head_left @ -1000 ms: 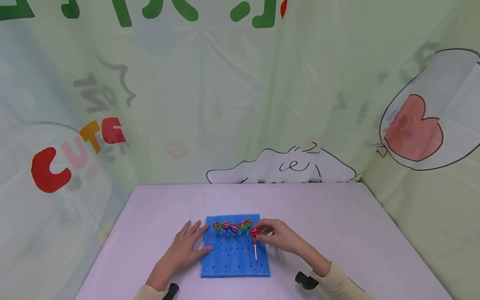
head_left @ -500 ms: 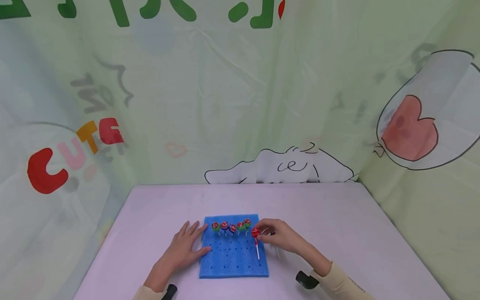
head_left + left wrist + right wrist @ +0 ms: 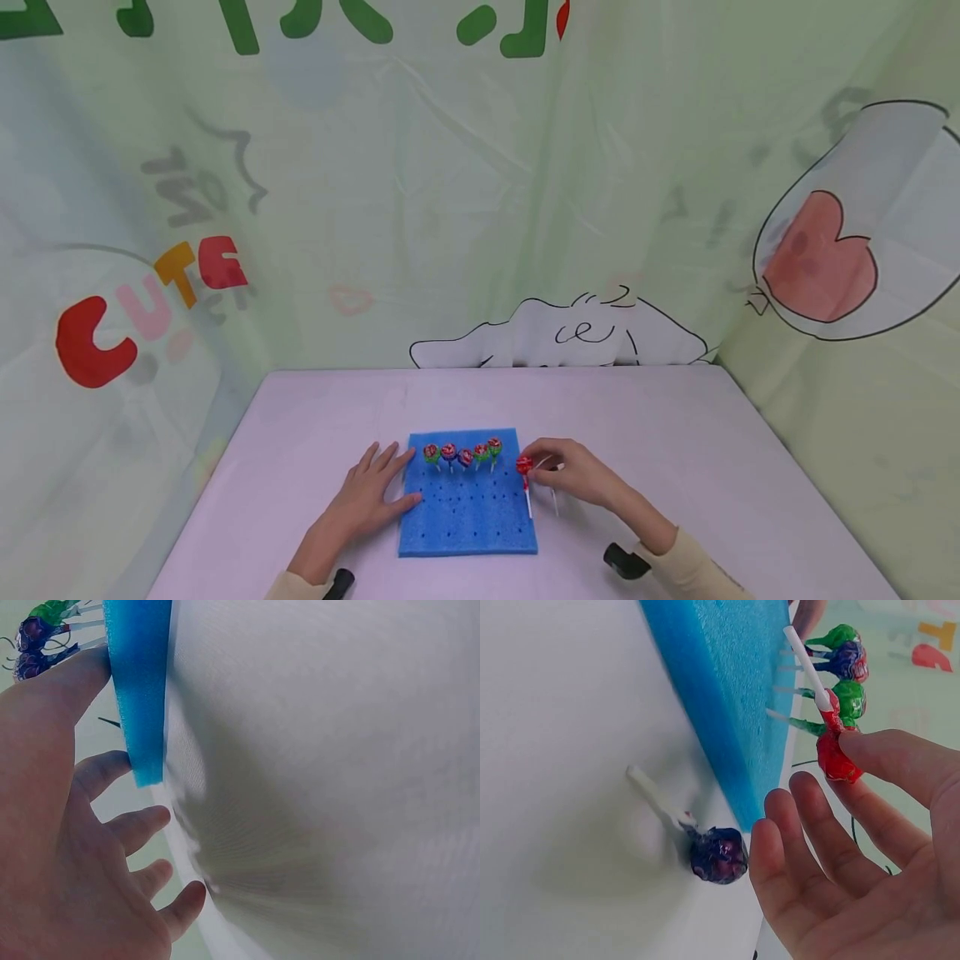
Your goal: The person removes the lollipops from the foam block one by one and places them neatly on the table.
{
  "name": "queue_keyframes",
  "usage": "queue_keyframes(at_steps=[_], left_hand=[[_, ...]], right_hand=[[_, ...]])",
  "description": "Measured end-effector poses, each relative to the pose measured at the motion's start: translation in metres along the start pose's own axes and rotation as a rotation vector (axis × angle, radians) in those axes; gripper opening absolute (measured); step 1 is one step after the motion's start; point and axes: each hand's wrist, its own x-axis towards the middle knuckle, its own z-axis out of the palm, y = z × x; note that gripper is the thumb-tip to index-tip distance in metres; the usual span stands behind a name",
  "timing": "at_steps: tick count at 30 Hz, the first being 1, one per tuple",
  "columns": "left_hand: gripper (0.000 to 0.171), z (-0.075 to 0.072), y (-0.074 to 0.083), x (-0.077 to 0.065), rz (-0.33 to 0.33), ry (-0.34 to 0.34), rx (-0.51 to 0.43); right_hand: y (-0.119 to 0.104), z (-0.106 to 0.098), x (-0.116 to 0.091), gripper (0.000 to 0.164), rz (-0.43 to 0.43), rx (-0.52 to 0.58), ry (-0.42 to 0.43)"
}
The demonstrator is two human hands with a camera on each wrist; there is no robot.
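Observation:
My right hand (image 3: 576, 472) pinches a red lollipop (image 3: 524, 466) by its wrapped head between thumb and index finger. Its white stick points down, overlapping the right edge of the blue foam board (image 3: 465, 537) in the head view. In the right wrist view, the other fingers are loosely bent below that red candy. My left hand (image 3: 366, 493) lies at the board's left edge with fingers spread, thumb and fingertips against its side. A purple-wrapped lollipop (image 3: 720, 856) lies on the table beside the board, mostly covered by the right hand in the head view.
Several green- and purple-wrapped lollipops (image 3: 466, 457) stand in a row along the board's far side. Rows of small holes dot the foam nearer the body. A printed curtain (image 3: 465, 208) hangs behind the white table (image 3: 337, 400).
The right hand has carried the red lollipop rightward, from over the board to its right edge. The left hand has stayed in place on the board.

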Motion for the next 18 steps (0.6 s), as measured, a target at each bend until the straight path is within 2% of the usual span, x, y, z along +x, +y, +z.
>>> queue_keyframes(at_steps=[18], left_hand=[[0.08,0.0,0.0,0.001,-0.001,0.008,0.0]], right_hand=[[0.01,-0.019,-0.01,0.021,-0.005,-0.017,0.02]])
